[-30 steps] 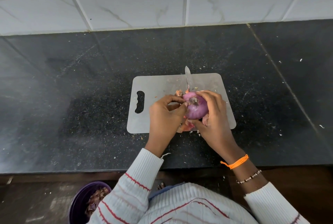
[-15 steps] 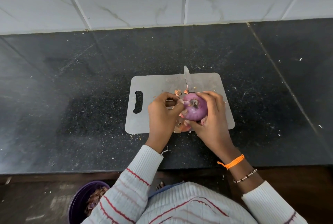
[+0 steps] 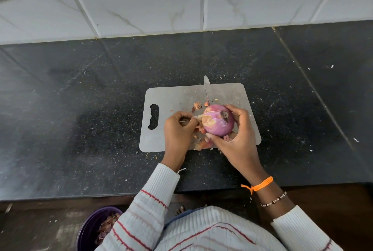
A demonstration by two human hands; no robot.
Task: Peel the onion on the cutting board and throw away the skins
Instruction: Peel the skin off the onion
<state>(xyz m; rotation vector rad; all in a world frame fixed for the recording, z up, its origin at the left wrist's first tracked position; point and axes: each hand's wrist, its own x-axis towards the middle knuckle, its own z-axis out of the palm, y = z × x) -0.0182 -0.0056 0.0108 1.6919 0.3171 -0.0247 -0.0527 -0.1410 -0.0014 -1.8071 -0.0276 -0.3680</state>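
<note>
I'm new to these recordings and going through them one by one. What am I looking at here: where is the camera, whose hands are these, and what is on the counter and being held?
There is no machine here. A person wears one wide-angle camera on the head, looking down at their own two bare hands, so the single view is theirs.

On the dark speckled stone counter lies a pale grey plastic cutting board with a handle slot. The right hand cups a round purple-red onion above the board. The left hand pinches a strip of papery skin that it peels from the onion's side. Loose skin scraps lie on the board, and a silver knife blade pokes out behind the onion. Below the counter edge, a purple bin holds what look like skins.
</note>
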